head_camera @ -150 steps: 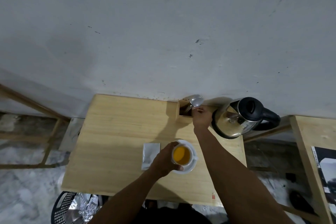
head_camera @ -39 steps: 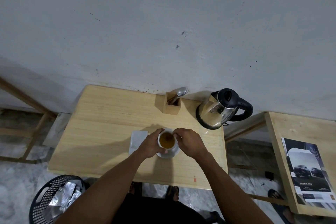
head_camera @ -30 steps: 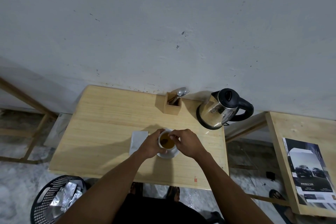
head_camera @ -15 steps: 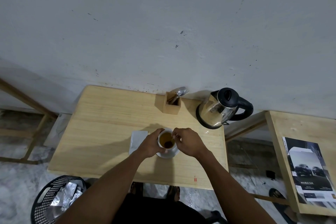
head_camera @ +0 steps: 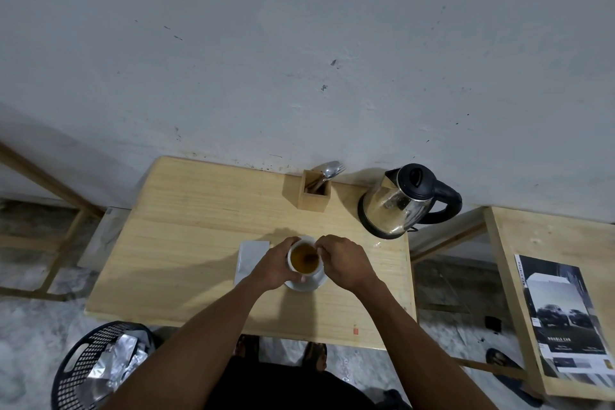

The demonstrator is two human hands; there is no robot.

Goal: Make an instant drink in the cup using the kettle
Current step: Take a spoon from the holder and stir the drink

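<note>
A white cup (head_camera: 290,264) full of amber-brown drink stands on a white saucer (head_camera: 309,285) near the front middle of the wooden table (head_camera: 186,236). My left hand (head_camera: 271,266) is wrapped around the cup's left side. My right hand (head_camera: 342,263) is pinched at the cup's right rim on a spoon whose dark bowl (head_camera: 311,256) dips into the liquid. The steel kettle (head_camera: 396,206) with a black lid and handle sits at the table's back right, apart from both hands.
A wooden holder (head_camera: 314,195) with spoons stands at the back by the wall. A white sachet (head_camera: 250,258) lies left of the saucer. A black bin (head_camera: 90,366) with foil wrappers is on the floor at left. A second table (head_camera: 519,243) at right carries a brochure (head_camera: 562,316).
Five seconds ago my right hand was at the spoon holder; it now holds a spoon in the cup. Over the last second the spoon shifts inside the drink, which has darkened from yellow to brown.
</note>
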